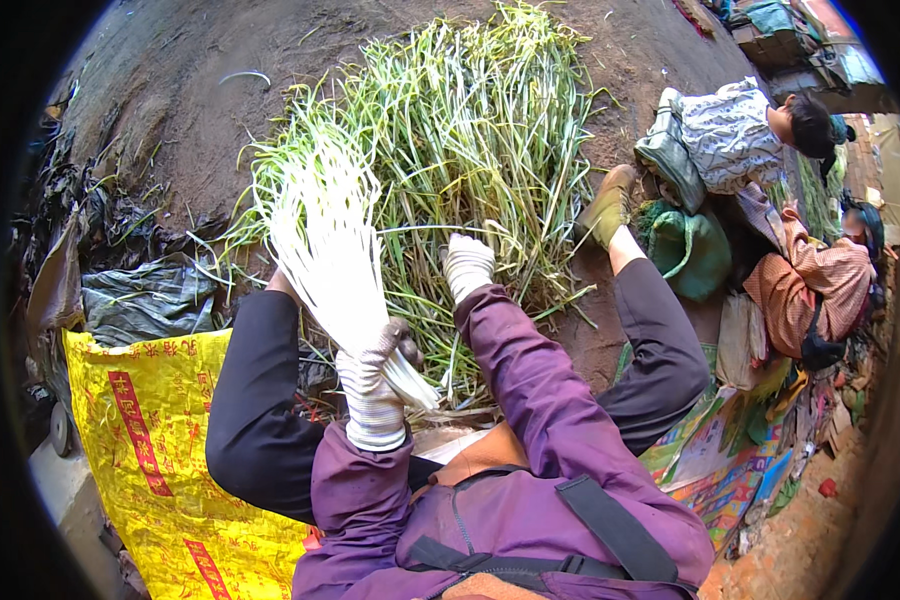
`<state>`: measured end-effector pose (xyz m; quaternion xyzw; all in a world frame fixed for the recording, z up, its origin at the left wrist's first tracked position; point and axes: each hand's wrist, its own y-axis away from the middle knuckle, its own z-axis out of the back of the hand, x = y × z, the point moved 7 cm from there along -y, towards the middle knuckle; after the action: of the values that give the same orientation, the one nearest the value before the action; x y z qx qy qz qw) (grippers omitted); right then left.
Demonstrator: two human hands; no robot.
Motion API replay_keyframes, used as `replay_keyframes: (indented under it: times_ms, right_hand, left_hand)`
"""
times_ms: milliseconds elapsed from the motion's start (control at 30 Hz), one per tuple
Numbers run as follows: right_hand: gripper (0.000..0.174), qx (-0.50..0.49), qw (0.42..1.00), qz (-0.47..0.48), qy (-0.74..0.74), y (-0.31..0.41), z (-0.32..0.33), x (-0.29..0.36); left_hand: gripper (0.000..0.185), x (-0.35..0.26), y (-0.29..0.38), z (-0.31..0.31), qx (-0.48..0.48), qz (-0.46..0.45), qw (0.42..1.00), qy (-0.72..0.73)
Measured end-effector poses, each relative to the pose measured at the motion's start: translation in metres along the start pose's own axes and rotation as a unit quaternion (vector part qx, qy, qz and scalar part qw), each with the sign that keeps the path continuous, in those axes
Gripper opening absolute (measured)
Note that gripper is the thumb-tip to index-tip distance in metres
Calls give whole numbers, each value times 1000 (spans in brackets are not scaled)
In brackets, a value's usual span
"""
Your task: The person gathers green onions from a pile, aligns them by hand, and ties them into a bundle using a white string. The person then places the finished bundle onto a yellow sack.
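My left hand [379,360], in a striped knit glove with a dirty palm, grips a thick bunch of scallion-like stalks [322,247]. Their pale lower ends stick out below my fist, while the long leaves fan up and to the left, bleached by bright light. My right hand [469,264], in a similar striped glove, is over the near part of a large heap of the same green stalks [480,135]. Its fingers curl away from view, and one thin stalk lies across just beyond them. Whether they hold it is hidden.
My bent legs flank the heap on bare dark soil [187,97]. A yellow printed woven sack [150,435] lies at left, beside a crumpled grey-green sheet [150,296]. Two people sit at right near a green sack [686,251]. Colourful printed sheeting [727,457] spreads at lower right.
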<state>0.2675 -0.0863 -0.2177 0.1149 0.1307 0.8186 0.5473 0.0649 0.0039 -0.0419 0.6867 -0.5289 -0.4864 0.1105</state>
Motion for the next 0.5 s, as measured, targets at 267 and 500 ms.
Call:
replay_keyframes:
  times_ms: [267,500]
  right_hand:
    - [27,47,985,-7,-165,2,36,-26]
    - [39,47,953,9,-299,50,41,-38]
  left_hand:
    - [18,0,0,4,2,-5,1000,0]
    - [15,-2,4,2,6,-34,998,52]
